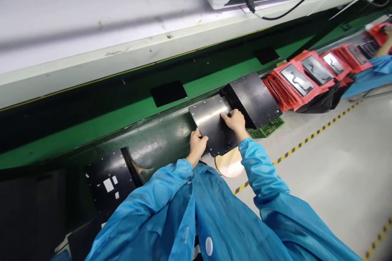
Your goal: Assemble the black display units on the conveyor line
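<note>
A flat black panel (pixel 214 124) with small holes or screws along its edges lies tilted in front of me, one side catching the light. Gripping its near left edge is my left hand (pixel 197 145), thumb on top and fingers curled underneath. My right hand (pixel 235 122) is closed at the panel's right side, its thumb pressed on the upper face and the other fingers partly hidden. Just to the right rests a stack of similar black panels (pixel 255 98), near the panel in my hands.
A green crate (pixel 271 127) sits under the right stack. Further right are red-wrapped pieces (pixel 301 77) and a co-worker's blue sleeve (pixel 376 75). Black panels with white labels (pixel 113 179) lie at left. A round stool (pixel 229 163) stands below. Dark squares (pixel 169 93) lie on the green belt.
</note>
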Demonstrator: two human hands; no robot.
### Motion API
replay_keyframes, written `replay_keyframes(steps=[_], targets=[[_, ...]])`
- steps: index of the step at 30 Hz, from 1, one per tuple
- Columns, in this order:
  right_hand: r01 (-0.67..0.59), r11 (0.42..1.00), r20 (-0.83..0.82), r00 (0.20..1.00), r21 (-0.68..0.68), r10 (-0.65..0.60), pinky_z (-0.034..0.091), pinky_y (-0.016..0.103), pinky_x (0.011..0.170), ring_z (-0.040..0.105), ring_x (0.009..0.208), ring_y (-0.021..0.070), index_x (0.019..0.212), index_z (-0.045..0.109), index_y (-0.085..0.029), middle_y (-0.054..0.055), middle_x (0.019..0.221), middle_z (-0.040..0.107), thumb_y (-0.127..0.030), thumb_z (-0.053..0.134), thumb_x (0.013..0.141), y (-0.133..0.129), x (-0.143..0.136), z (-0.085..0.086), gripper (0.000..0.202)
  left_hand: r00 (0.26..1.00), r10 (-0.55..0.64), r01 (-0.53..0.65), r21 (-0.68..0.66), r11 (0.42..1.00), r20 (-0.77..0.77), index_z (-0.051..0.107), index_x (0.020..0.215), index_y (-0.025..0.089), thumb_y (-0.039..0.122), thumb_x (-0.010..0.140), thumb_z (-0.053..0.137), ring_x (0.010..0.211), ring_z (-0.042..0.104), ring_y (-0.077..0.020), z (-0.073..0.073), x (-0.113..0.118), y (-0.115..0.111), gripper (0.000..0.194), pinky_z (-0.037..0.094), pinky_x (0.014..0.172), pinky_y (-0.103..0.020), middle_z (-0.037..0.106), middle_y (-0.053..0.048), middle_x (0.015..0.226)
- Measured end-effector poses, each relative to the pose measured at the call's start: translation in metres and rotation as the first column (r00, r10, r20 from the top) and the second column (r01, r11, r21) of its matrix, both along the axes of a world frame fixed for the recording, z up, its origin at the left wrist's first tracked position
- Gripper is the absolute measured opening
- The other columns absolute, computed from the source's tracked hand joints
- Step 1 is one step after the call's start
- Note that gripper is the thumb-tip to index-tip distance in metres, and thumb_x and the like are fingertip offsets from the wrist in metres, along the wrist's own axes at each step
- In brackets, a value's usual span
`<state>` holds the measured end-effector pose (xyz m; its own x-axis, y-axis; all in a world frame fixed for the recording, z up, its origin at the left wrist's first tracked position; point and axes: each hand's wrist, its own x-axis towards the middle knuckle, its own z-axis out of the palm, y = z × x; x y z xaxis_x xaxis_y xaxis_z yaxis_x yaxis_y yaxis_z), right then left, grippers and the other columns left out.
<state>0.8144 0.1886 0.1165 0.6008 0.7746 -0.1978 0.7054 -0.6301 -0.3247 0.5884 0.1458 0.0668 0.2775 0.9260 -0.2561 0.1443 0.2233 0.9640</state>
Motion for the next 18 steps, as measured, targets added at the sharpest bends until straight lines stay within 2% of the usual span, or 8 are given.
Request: replay_keyframes(steps=[2,4,7,9,11,13,15,18], targets=[[-0.080,0.995,0.103,0.992,0.053,0.074,0.049,0.050,0.106,0.059,0.127,0.0403,0.134,0.065,-0.011,0.027,0.137,0.065,-0.059,0.069,0.093,-0.012,-0.006,-0.002,0.063,0.997,-0.047,0.047,-0.012,0.999,0.055,0.075,0.135,0.023,0.024,0.086,0.073,0.119,0.069,-0.0264,0.002,0.001,0.006,0.050,0.054,0.110,-0.042,0.070,-0.011,0.131],[-0.155,0.981,0.164,0.977,0.119,0.134,0.046,0.056,0.109,0.054,0.134,0.0434,0.138,0.066,-0.012,0.027,0.147,0.060,-0.059,0.067,0.094,-0.027,-0.023,0.000,0.064,0.966,-0.216,0.226,-0.056,0.973,0.139,0.074,0.141,0.021,0.030,0.086,0.077,0.122,0.070,-0.0285,0.001,-0.023,0.014,0.055,0.054,0.111,-0.045,0.072,-0.013,0.138],[-0.259,0.917,0.147,0.964,0.305,0.223,0.045,0.060,0.112,0.055,0.134,0.0428,0.133,0.071,-0.014,0.026,0.145,0.063,-0.058,0.061,0.098,-0.042,-0.066,0.001,0.057,0.954,-0.298,0.297,-0.041,0.954,-0.024,0.074,0.142,0.021,0.041,0.089,0.080,0.137,0.063,-0.0342,-0.004,-0.118,0.015,0.057,0.048,0.120,-0.051,0.071,-0.015,0.145],[-0.321,0.858,-0.019,0.934,0.402,0.358,0.051,0.055,0.109,0.065,0.123,0.0377,0.126,0.075,-0.016,0.023,0.134,0.071,-0.057,0.059,0.100,-0.041,-0.107,-0.004,0.051,0.910,0.008,0.013,0.048,0.999,-0.414,0.074,0.142,0.022,0.040,0.093,0.076,0.152,0.051,-0.0360,-0.010,-0.212,-0.001,0.052,0.040,0.128,-0.052,0.064,-0.016,0.155],[-0.396,0.830,-0.291,0.803,0.392,0.520,0.057,0.047,0.102,0.073,0.109,0.0315,0.121,0.077,-0.020,0.016,0.121,0.078,-0.055,0.063,0.100,-0.033,-0.162,-0.017,0.043,0.544,0.381,-0.384,0.182,0.905,-0.748,0.068,0.147,0.018,0.037,0.098,0.066,0.159,0.041,-0.0383,-0.015,-0.308,-0.028,0.053,0.035,0.130,-0.055,0.055,-0.021,0.162],[-0.513,0.807,-0.541,0.607,0.292,0.582,0.059,0.040,0.098,0.076,0.102,0.0273,0.112,0.080,-0.022,0.011,0.112,0.082,-0.046,0.071,0.096,-0.025,-0.230,-0.035,0.031,0.193,0.438,-0.667,0.211,0.715,-0.878,0.054,0.159,0.010,0.041,0.102,0.060,0.156,0.043,-0.0434,-0.023,-0.386,-0.058,0.065,0.037,0.126,-0.060,0.051,-0.029,0.162],[-0.629,0.761,-0.702,0.469,0.160,0.536,0.059,0.036,0.096,0.077,0.100,0.0251,0.101,0.082,-0.022,0.008,0.107,0.084,-0.035,0.076,0.091,-0.024,-0.301,-0.056,0.017,0.139,0.380,-0.781,0.134,0.610,-0.915,0.041,0.166,0.005,0.050,0.102,0.060,0.149,0.050,-0.0468,-0.033,-0.431,-0.078,0.080,0.042,0.121,-0.062,0.052,-0.034,0.158],[-0.697,0.717,-0.812,0.417,0.002,0.408,0.058,0.031,0.091,0.077,0.094,0.0219,0.092,0.081,-0.018,0.006,0.096,0.084,-0.027,0.074,0.092,-0.033,-0.395,-0.083,0.011,0.214,0.381,-0.792,0.068,0.607,-0.899,0.036,0.167,0.003,0.058,0.097,0.066,0.146,0.053,-0.0479,-0.049,-0.443,-0.084,0.094,0.044,0.119,-0.060,0.054,-0.036,0.155]])
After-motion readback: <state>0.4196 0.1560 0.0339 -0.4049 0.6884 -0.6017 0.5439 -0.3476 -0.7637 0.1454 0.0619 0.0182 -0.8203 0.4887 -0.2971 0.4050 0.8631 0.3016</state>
